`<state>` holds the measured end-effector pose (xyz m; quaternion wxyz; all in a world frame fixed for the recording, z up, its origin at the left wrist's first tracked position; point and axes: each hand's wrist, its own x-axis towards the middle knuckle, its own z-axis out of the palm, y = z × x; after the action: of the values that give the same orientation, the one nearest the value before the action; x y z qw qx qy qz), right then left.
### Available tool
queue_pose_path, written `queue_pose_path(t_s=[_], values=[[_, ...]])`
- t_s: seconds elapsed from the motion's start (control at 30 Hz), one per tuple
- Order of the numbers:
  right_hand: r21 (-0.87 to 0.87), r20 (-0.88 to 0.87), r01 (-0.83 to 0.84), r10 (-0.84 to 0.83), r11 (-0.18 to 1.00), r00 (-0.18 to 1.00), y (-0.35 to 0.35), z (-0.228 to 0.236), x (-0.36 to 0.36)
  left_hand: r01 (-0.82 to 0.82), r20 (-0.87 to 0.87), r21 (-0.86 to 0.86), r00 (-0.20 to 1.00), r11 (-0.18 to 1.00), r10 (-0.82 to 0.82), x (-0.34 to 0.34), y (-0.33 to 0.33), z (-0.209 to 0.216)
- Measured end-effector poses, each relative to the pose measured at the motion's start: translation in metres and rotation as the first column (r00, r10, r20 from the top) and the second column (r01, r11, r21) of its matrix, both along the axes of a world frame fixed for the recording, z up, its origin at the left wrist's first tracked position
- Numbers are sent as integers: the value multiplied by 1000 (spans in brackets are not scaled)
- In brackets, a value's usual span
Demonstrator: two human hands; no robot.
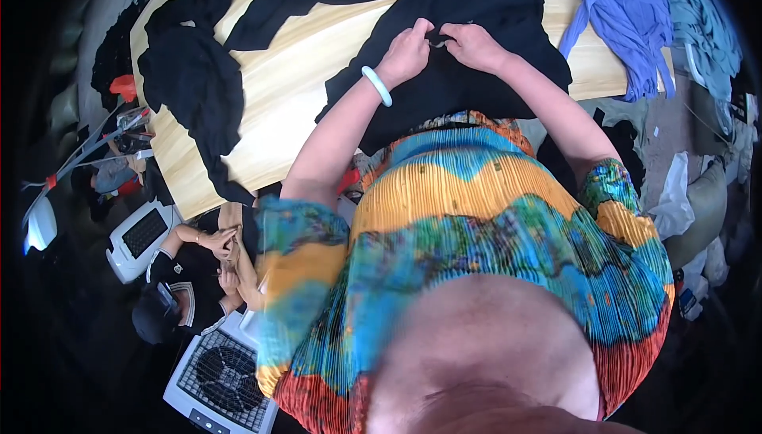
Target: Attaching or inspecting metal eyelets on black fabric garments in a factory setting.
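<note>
Two hands work close: your left hand (406,55) and right hand (474,48) both pinch the black cloth (444,89), maybe to keep that little spot tight. The cloth spreads over the wooden table (274,109) right in front of you, likely so the wood takes its weight. A pale bit (437,43) between them is too small to name.

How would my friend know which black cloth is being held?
Look for the pale wooden table across the top. Right of its middle, left of the violet cloth, lies a big black cloth. Unlike the other black pieces, this one has the left hand and right hand on it.
</note>
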<state>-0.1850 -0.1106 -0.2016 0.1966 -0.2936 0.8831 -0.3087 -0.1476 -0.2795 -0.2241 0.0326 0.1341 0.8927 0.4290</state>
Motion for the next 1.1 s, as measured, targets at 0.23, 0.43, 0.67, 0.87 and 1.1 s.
queue_pose_path(t_s=[0.23,0.43,0.67,0.87,1.1], values=[[-43,205,-31,39,999,978,-1,2,-17,-40,52,-17,998,999,41,0,2,14],[-229,502,6,113,973,857,4,-12,-14,-64,379,54,924,996,39,-5,-6,24],[-184,270,-9,60,983,961,22,-4,-19,-79,589,167,807,983,-35,-17,-14,15],[71,-28,-127,129,989,991,84,14,-8,-92,392,-157,908,983,148,-32,25,23],[-26,-87,-46,44,999,995,78,-2,-8,-2,-19,-621,1000,784,-12,-60,88,14]])
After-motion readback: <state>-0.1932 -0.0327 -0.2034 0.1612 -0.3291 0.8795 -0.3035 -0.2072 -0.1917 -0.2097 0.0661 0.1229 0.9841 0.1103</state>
